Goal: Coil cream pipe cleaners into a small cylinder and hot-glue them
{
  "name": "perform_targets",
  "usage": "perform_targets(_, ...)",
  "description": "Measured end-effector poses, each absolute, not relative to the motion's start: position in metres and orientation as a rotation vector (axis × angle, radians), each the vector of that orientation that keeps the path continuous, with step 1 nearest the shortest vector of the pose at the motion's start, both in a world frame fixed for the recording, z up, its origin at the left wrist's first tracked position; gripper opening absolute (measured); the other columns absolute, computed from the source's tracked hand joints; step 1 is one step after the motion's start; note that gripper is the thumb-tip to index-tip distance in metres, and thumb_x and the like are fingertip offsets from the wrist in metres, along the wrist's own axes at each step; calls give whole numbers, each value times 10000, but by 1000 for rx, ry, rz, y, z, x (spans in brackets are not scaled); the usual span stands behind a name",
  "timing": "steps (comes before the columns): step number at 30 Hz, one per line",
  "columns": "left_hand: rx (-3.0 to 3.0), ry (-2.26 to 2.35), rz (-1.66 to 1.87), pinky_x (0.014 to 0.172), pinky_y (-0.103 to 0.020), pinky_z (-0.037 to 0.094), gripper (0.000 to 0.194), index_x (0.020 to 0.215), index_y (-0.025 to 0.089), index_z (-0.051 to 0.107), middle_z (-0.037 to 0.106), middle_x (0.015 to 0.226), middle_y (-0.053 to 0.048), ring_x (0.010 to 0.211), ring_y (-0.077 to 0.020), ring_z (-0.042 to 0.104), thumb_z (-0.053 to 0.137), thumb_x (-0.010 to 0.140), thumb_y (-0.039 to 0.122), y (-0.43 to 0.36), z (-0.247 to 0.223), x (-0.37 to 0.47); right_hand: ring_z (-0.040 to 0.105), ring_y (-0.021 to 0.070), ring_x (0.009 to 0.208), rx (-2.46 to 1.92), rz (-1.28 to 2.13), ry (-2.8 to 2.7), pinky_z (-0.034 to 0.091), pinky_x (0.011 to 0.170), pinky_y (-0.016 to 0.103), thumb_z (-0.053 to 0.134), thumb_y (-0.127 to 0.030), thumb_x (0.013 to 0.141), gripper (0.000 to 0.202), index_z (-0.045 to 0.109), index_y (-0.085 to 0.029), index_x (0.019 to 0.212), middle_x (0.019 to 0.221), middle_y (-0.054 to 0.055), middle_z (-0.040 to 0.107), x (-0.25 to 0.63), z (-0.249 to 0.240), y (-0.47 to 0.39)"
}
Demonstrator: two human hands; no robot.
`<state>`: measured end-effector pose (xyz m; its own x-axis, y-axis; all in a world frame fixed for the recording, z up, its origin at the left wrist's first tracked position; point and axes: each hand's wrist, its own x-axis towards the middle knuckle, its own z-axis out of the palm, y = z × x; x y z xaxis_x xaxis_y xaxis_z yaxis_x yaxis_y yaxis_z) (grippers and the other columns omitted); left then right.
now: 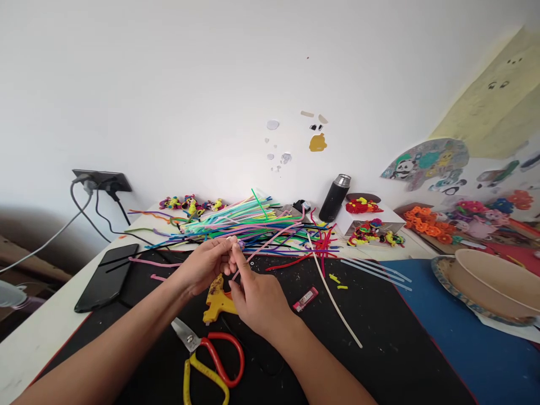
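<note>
My left hand point(206, 263) and my right hand point(257, 292) meet above the black mat point(329, 360), fingertips together. Both hands pinch a small piece, partly white and purple, mostly hidden by the fingers. A pink pipe cleaner point(270, 244) runs up and to the right from between the hands. Beneath them lies a yellow glue gun point(218, 304), partly covered by my right hand. Nearer to me, scissors point(217, 360) with red and yellow handles rest on the mat. Behind the hands spreads a pile of colourful pipe cleaners point(228, 222).
A black phone point(105, 281) lies at the left. On the right are a white pipe cleaner point(335, 298), a small red packet point(305, 299), glue sticks point(375, 273) and a large bowl point(498, 281). A black flask point(334, 198) leans near the wall.
</note>
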<state>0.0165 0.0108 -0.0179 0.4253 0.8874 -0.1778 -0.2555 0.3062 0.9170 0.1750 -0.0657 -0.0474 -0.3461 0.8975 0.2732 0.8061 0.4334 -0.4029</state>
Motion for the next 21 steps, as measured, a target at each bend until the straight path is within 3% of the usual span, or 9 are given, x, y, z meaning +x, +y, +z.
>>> perform_targets(4, 992, 779, 902, 456, -182, 466, 486, 730, 138, 684, 634, 585, -8, 494, -99, 575, 911, 718, 568, 5, -15, 22, 725, 199, 683, -1330, 388, -2105, 480, 625, 265, 550, -235, 1009, 799, 168, -180, 1708, 868, 17, 793, 177, -49, -66)
perform_targets(12, 1108, 782, 944, 464, -214, 485, 508, 745, 165, 637, 643, 613, 0, 488, -118, 600, 818, 803, 637, 0, -6, 21, 505, 103, 479, -1076, 539, -1725, 424, 550, 210, 566, -286, 997, 546, 539, -170, 1531, 588, -76, 575, 182, -55, -64)
perform_targets(21, 1306, 777, 892, 513, -262, 533, 479, 852, 205, 579, 639, 632, 7, 540, -165, 646, 692, 901, 667, -5, -9, 20, 486, 106, 434, -1096, 891, -1395, 412, 446, 206, 589, -434, 1030, 468, 618, -171, 1416, 574, -87, 505, 194, -43, -60)
